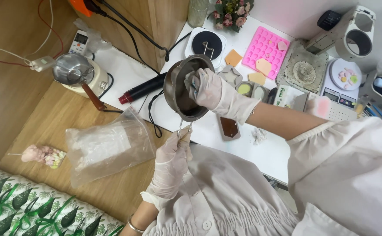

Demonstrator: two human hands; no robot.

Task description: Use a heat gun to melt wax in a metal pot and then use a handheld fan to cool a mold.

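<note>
Metal pot [180, 94] tilted, left hand [172, 159] gripping handle, right hand [208, 89] inside; moulds [247, 87] behind.

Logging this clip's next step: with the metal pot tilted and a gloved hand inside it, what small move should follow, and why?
Probably one more wipe round the inner wall. The left hand holds the metal pot by its wire handle, tipped toward the person above the white table, and the right hand presses inside near the rim. Whether it holds a cloth, or any residue is left, cannot be told.
</note>
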